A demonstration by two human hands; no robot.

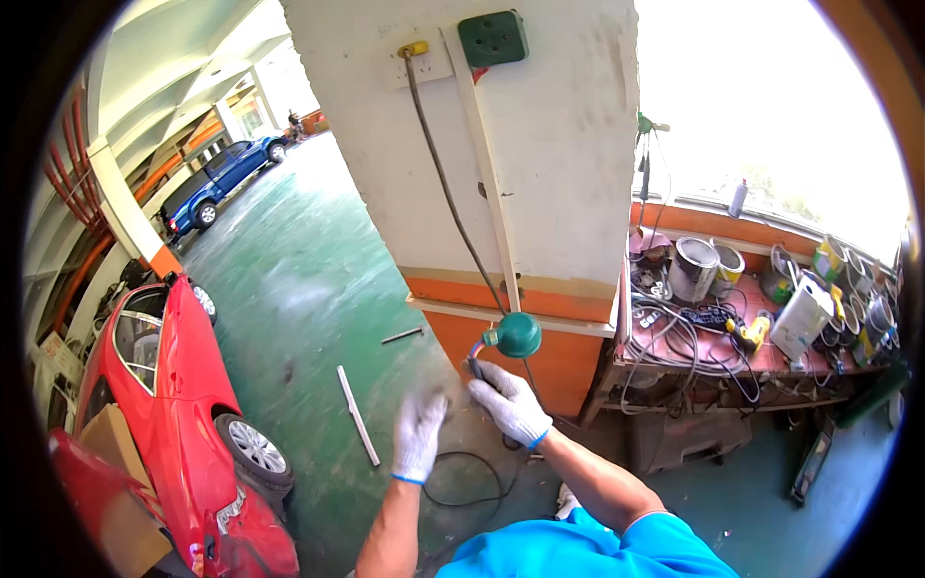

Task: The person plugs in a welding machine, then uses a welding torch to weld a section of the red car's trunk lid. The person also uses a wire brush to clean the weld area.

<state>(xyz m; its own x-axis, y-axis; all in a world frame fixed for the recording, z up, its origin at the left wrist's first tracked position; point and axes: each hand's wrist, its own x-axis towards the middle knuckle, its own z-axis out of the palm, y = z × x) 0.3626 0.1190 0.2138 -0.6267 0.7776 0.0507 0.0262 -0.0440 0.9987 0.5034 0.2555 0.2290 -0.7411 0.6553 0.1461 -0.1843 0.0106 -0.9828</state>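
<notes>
My right hand point(511, 409), in a white knitted glove with a blue cuff, is closed around the end of a dark cable point(474, 367). Coloured wires run from that cable into a rounded green fitting point(518, 334) just above my fingers. From a yellow plug point(413, 48) in the wall socket, a grey cord point(438, 159) comes down to near the fitting. My left hand point(421, 433), gloved the same way, is a little to the left. Motion smears its fingers, and whether it holds anything is unclear.
A pillar point(549, 164) stands ahead, with a green socket box point(493, 39) on it. To the right, a cluttered bench point(665, 356) carries cans and coiled cables. A damaged red car point(183, 385) is at left. A light strip point(357, 416) and looped cable point(469, 503) lie on the floor.
</notes>
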